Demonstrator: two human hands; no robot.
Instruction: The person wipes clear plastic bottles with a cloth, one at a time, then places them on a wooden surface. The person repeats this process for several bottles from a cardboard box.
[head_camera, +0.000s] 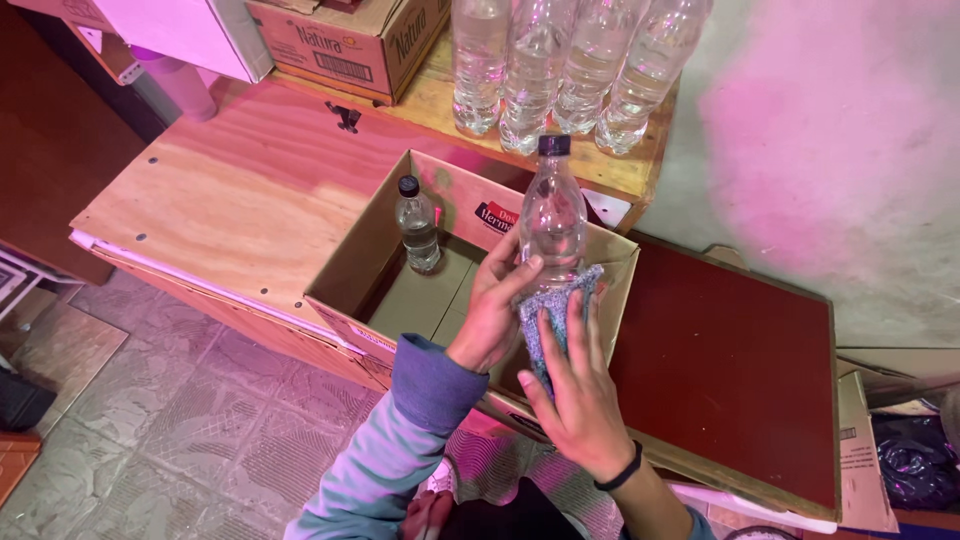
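My left hand (497, 310) grips a clear plastic bottle (553, 215) with a dark cap, holding it upright over an open cardboard box (352, 262). My right hand (575, 385) presses a grey-blue cloth (553, 305) against the bottle's lower part. A second, smaller clear bottle (417, 226) with a dark cap stands upright inside the box near its far left corner.
Several clear bottles (560, 70) stand in a row on a wooden shelf at the back. A printed cardboard carton (350, 40) sits to their left. A plywood board (240, 190) lies left of the box, a dark red panel (730, 370) right. Tiled floor below.
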